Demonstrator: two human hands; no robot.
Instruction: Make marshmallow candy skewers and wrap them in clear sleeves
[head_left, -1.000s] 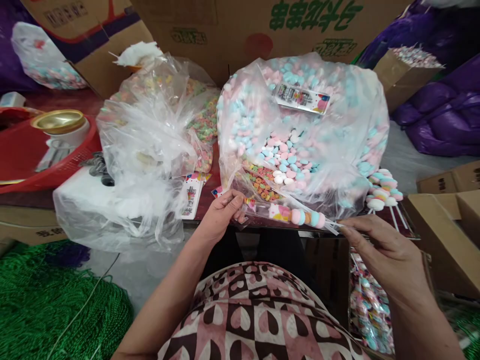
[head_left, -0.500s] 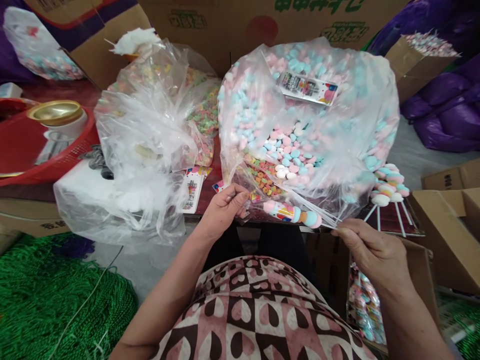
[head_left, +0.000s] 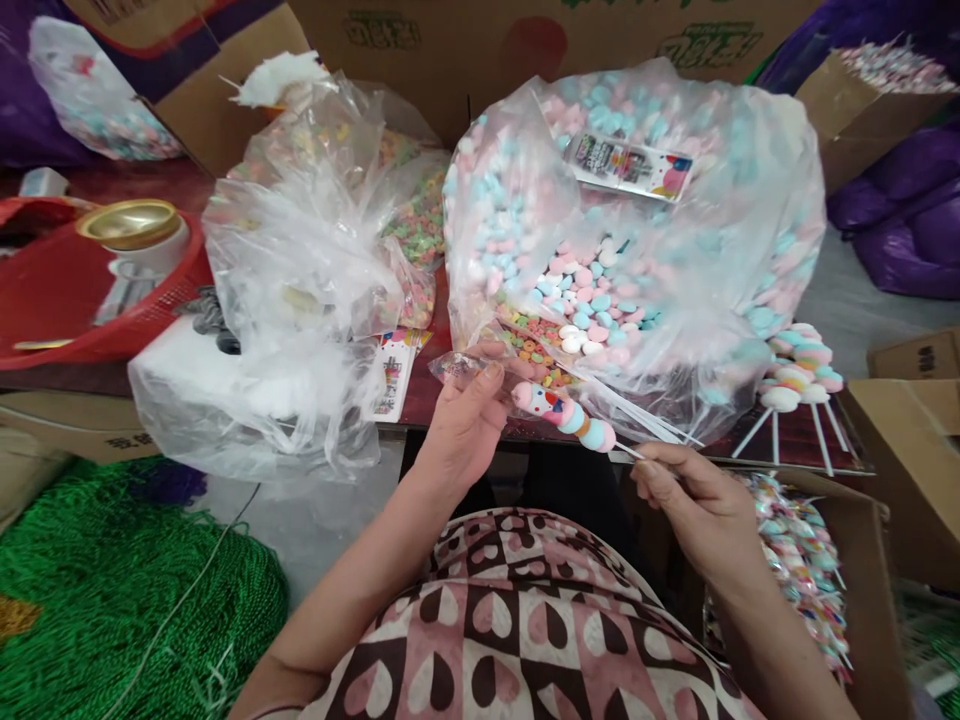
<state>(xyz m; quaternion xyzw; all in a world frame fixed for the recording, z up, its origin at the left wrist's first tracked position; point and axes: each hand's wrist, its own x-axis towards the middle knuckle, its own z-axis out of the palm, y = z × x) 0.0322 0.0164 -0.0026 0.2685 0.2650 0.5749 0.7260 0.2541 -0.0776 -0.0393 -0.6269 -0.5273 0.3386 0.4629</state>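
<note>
Working at near edge of red table [head_left: 422, 404], with grey floor [head_left: 322, 508] below left of grip. Holding skewer [head_left: 574, 418] between hands, pinching stick [head_left: 627, 452] in right hand [head_left: 694, 505], clasping film [head_left: 454, 368] in left hand [head_left: 469, 425]. Crowded beyond grip by bag [head_left: 675, 245]; open toward lap [head_left: 585, 490]. Unable to trace film's edge near skewer, or see box [head_left: 862, 560] fully behind right forearm [head_left: 784, 615].

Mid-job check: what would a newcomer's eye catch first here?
Probably the bulging clear bag of pink, blue and white candies, upper middle. Below it, the right hand pinches the stick of a candy skewer. Bright green strands heap up at lower left.
</note>
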